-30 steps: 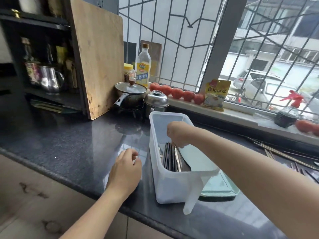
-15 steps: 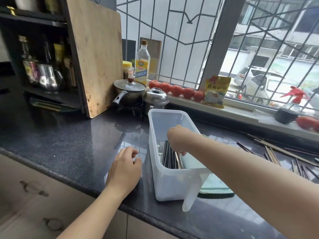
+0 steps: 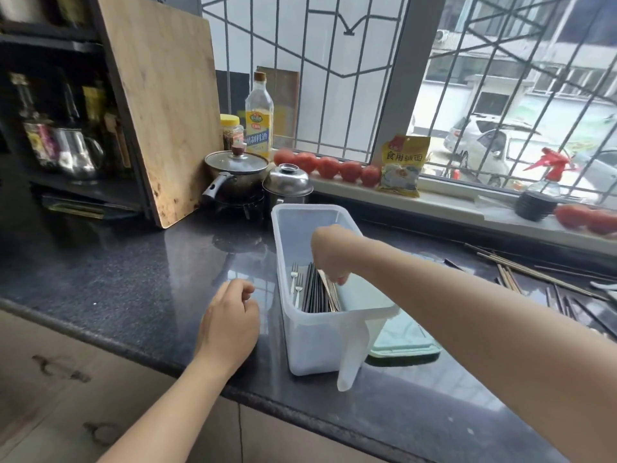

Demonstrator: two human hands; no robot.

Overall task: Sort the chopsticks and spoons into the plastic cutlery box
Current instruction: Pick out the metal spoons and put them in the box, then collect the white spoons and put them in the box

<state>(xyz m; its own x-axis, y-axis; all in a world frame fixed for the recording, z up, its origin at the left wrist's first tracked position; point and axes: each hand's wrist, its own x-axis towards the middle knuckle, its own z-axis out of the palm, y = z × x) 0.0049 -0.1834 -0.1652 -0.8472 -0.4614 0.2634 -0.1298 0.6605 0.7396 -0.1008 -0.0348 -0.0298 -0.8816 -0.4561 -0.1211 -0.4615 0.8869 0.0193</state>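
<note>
Our right hand [image 3: 329, 253] reaches into the plastic box [image 3: 302, 342], fingers curled down onto the dark chopsticks [image 3: 314, 292] lying inside beside two forks [image 3: 295, 284]; whether they grip, we cannot tell. Our left hand [image 3: 230, 324] rests loosely curled on the counter [image 3: 117, 279] nearby.

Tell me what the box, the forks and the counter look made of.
Box: milky see-through plastic, since the contents show through its wall. Forks: shiny silver, probably steel. Counter: dark speckled polished stone, possibly granite, since it mirrors the window.
</note>
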